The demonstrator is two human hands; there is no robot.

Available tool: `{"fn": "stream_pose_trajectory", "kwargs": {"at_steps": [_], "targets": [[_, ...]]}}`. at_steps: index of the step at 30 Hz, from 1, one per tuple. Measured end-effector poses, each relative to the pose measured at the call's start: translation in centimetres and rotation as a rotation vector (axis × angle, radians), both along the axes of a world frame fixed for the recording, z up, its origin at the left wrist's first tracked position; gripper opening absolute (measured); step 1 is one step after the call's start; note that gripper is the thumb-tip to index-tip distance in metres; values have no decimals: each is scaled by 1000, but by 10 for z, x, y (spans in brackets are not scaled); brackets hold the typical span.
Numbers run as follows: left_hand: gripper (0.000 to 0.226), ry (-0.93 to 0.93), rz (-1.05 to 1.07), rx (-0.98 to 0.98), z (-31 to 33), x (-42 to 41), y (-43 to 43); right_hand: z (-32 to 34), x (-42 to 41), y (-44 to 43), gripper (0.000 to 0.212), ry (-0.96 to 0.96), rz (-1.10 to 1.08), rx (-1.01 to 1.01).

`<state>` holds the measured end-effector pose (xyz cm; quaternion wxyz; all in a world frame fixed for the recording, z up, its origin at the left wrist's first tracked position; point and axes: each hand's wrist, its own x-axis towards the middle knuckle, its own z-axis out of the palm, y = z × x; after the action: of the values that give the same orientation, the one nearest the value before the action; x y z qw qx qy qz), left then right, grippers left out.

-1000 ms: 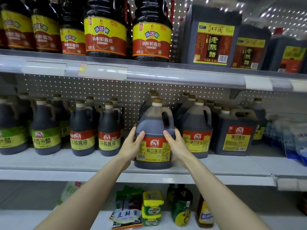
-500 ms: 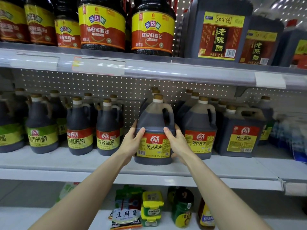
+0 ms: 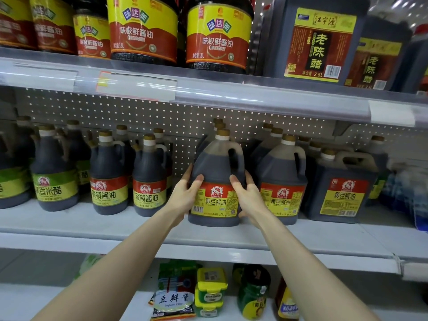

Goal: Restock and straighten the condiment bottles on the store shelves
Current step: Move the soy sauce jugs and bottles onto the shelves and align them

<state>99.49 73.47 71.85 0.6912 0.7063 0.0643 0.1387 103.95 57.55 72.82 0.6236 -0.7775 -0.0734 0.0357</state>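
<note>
Head view: left hand (image 3: 185, 195) and right hand (image 3: 249, 198) clasp the soy sauce jug (image 3: 216, 181) by its sides, upright near the middle shelf (image 3: 139, 230) front edge. Straightening step; next, probably square the label forward, level with the neighbouring jug (image 3: 281, 181).

Behind everything I see a grey perforated metal back panel (image 3: 162, 117). A clear plastic price rail (image 3: 254, 98) runs across my view, carrying 1 blank white label (image 3: 391, 112) at the right. Low down sit a printed bean-paste pouch (image 3: 172, 302) and 2 stacked green tubs with yellow lids (image 3: 210, 290). Blurred blue-and-white packs (image 3: 407, 181) sit far right.
</note>
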Motion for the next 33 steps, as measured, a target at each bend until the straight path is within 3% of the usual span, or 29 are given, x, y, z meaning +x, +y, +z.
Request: {"fn": "stream_pose_trajectory", "kwargs": {"at_steps": [33], "targets": [[58,-20,1,-27,-9,24,7,-8,27,3,68,1,-15,-32]]}}
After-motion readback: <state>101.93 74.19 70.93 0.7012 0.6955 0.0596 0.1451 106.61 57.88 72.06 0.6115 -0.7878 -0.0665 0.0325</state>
